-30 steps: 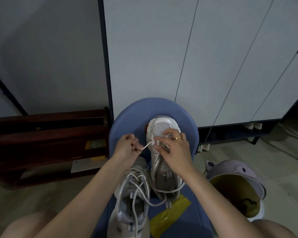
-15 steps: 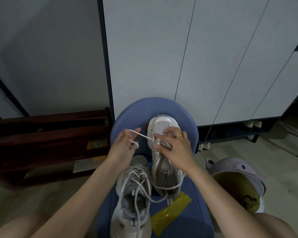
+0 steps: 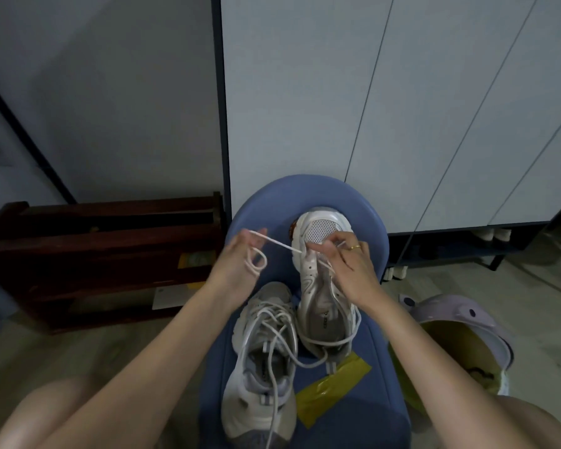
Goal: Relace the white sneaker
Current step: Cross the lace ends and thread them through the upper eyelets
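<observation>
Behind everything, pale cabinet doors [image 3: 402, 108] and a grey wall [image 3: 94, 92]. Low at left, a dark wooden rack [image 3: 104, 247] on the floor. In the middle, a blue chair [image 3: 363, 222], its seat carrying 2 shoes side by side. At lower right, a lilac bin [image 3: 460, 322] with a yellow liner. On the seat's right half, the sneaker [image 3: 321, 306], toe pointing away, mesh toe panel showing, heel toward the camera. Just left of it and nearer, a grey shoe [image 3: 259, 377] with loose laces spilling over its tongue. Beside the sneaker's heel, a yellow strip [image 3: 331, 387] lying flat on the seat. Left hand [image 3: 237, 264] raised left of the toe, fingers curled round the lace [image 3: 279, 244], drawn taut from an eyelet, with a slack loop hanging at the palm. Right hand [image 3: 353, 270] over the forefoot, fingertips pinching the lace at the eyelets, a gold ring [image 3: 356, 247] on 1 finger.
</observation>
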